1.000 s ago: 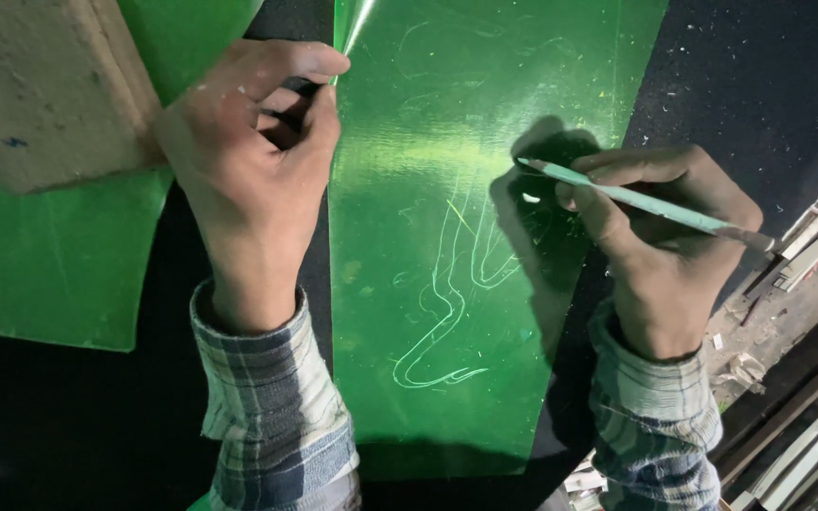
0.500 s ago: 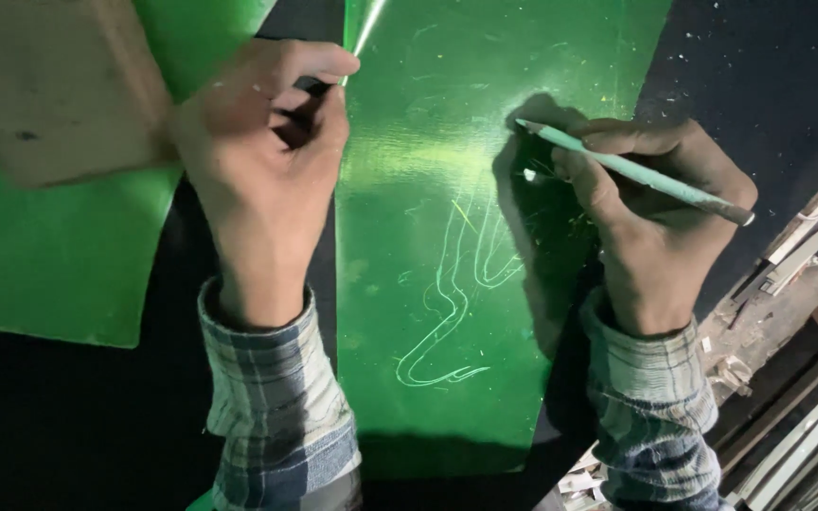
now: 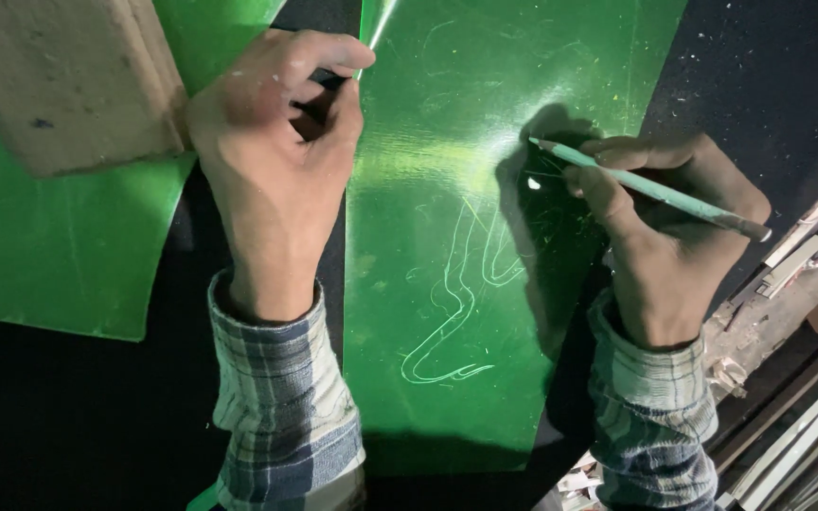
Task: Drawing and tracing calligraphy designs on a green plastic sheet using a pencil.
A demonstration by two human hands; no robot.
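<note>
The green sheet point(image 3: 485, 265) lay flat on the dark work surface point(image 3: 769, 57), a pale scribed outline point(image 3: 456, 312) curving down its middle — and over the last second the scribing tool point(image 3: 655, 189) had crept up and to the left, its tip leaving the drawn curves behind and landing on bare, glossy green above them. My read: the line was being carried on upward from where the scratches stopped, so the drawing looked part done, not finished.

The right hand point(image 3: 669, 227) held that pale green, pencil-like tool in a writing grip, fingers point(image 3: 608, 189) closed tight round the shaft; the point sat just beyond the fingertips, up and to their left, touching the sheet or a hair off it — the shadow made it hard to tell. The finished outline sat below and left of those fingers, near but clear of them.

The left hand point(image 3: 276, 142) had barely moved. It was curled at the sheet's upper left edge, knuckles bent, thumb and forefinger pinched narrow around something small and dark that I could not make out. Just left of that hand lay a rough wooden block point(image 3: 59, 85), resting on a second green sheet point(image 3: 59, 246). Off beyond the right wrist, pale strips and scraps point(image 3: 807, 416) cluttered the edge.
</note>
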